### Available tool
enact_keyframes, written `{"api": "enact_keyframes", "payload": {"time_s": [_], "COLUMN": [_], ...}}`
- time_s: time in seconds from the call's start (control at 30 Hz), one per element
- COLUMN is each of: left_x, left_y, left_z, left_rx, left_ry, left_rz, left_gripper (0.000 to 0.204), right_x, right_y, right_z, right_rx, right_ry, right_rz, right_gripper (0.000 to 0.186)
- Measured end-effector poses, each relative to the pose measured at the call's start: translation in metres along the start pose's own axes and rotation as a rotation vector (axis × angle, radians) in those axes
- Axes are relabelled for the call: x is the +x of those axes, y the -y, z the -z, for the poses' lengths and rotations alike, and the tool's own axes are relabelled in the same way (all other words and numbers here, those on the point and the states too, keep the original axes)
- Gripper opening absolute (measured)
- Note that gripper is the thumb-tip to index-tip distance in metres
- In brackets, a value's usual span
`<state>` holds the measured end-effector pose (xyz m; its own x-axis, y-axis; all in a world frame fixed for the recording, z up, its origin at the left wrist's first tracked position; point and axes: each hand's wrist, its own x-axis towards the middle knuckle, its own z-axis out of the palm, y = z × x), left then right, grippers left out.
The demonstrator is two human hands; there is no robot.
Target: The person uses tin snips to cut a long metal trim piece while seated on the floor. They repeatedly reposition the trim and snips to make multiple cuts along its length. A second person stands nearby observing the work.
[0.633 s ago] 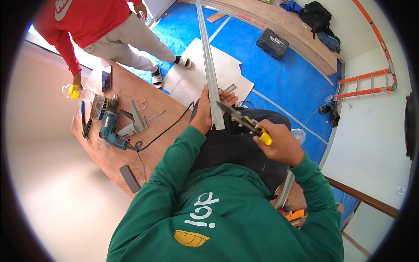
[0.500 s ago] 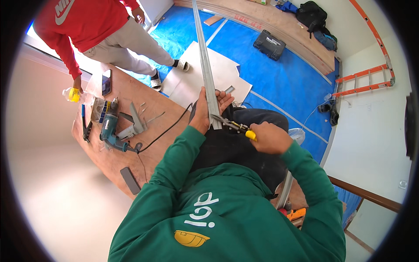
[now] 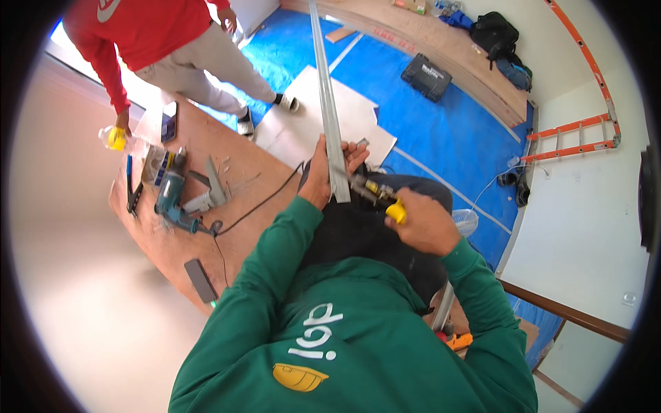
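A long, thin metal channel (image 3: 326,96) runs from the top of the view down to my lap. Near its closer end my left hand (image 3: 318,175) is wrapped around it from beneath, with fingertips showing on the right side. In my right hand (image 3: 428,221) is a pair of tin snips (image 3: 375,193) with yellow grips. Their slightly blurred jaws lie against or just beside the channel's right edge, close to my left fingers; I cannot tell whether they touch the metal.
On the wooden board (image 3: 258,172) to the left lie a corded drill (image 3: 172,196), a caulking gun (image 3: 206,193), a blue-handled tool (image 3: 132,186) and phones. A person in red (image 3: 158,41) holds a bottle (image 3: 113,138). Beyond are a dark case (image 3: 425,77) and an orange ladder (image 3: 575,148).
The snips' jaws have shifted right and slightly away from the channel's near end, and their handles have tilted. My left hand keeps its hold on the channel.
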<state>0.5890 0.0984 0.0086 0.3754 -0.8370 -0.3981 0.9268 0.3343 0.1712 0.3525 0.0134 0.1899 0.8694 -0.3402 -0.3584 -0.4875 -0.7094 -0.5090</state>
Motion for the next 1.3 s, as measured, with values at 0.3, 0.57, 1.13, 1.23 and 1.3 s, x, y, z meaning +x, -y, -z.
{"api": "enact_keyframes", "payload": {"time_s": [0.3, 0.57, 1.13, 1.23, 1.3], "left_x": [-0.005, 0.003, 0.069, 0.074, 0.072], "left_y": [0.002, 0.028, 0.141, 0.143, 0.145], "left_z": [-0.017, -0.049, -0.076, -0.073, -0.071], "left_rx": [0.049, 0.236, 0.609, 0.588, 0.574], "left_ry": [-0.061, -0.158, -0.293, -0.284, -0.261], "left_rz": [0.031, 0.094, -0.008, -0.002, 0.018], "left_gripper": [0.071, 0.070, 0.069, 0.070, 0.070], "right_x": [-0.002, -0.089, -0.129, -0.115, -0.114], "right_y": [-0.019, -0.027, -0.022, -0.045, -0.049], "right_z": [-0.018, -0.022, -0.034, -0.048, -0.053], "right_rx": [-0.088, 0.502, 0.869, 0.716, 0.719], "right_ry": [-0.050, 0.079, -0.334, -0.221, -0.067], "right_rz": [-0.030, -0.344, -0.437, -0.483, -0.616], "right_gripper": [0.036, 0.051, 0.056, 0.052, 0.051]}}
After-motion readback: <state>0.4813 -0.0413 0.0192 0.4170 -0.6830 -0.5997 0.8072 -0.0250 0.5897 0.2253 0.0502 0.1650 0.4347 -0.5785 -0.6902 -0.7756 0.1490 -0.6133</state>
